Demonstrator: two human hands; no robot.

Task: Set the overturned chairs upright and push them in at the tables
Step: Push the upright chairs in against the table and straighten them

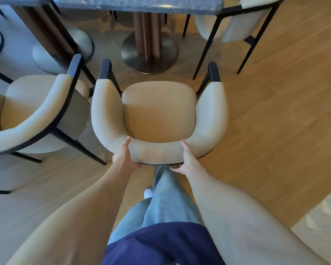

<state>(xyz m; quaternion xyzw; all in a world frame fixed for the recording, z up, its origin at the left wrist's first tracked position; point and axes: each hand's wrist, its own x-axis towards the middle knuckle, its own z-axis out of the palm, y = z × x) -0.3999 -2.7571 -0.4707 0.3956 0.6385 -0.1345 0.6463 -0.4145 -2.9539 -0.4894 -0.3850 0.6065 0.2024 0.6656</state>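
Observation:
A cream armchair (159, 111) with a black frame stands upright right in front of me, facing a dark marble table (138, 4). Its seat lies short of the table's edge. My left hand (125, 156) grips the left part of the curved backrest, thumb on top and fingers round the back. My right hand (187, 159) grips the right part of the backrest the same way. My leg is just behind the chair.
A second cream chair (34, 111) stands upright close on the left. A third chair (235, 23) stands at the table's far right. The table's round metal base (149, 52) is just ahead of the chair. A pale rug (325, 226) lies at the right.

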